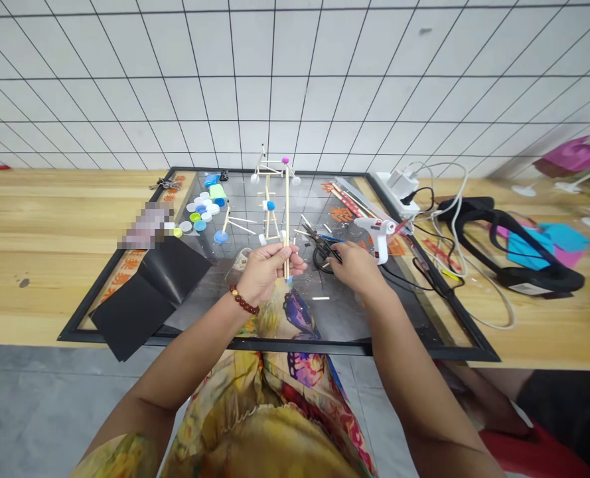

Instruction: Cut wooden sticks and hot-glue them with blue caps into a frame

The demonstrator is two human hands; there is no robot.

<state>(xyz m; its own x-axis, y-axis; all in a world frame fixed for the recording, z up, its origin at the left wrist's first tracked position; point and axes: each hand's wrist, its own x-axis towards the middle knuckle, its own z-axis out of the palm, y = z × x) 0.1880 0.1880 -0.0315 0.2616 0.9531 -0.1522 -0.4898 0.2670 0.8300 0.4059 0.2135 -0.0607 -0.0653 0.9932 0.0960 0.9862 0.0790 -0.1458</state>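
Left hand: the left hand (269,271) is shut tight; its fingers (295,267) wrap around a long, thin wooden stick (287,229); a red bead bracelet (243,300) sits on the wrist.

Right hand: the right hand (355,269) bends down; its fingertips (335,253) are at a pair of black-handled scissors (323,255); I cannot tell if they grip them.

Stick: it stands straight up from the left fist; a round pink ball (285,160) is up at its top; a frame of thin sticks with white and blue balls (269,192) is just behind it.

Beside the hands: a white glue gun (378,238) lies just past the right hand.

Mat: a black-framed see-through mat (424,353) holds round plastic bottle caps (200,216) in many colours and a folded black paper sheet (145,299).

Farther out: a light wooden table (50,279); a white power strip (399,182); a black strap (514,245); a white tile wall (295,66).
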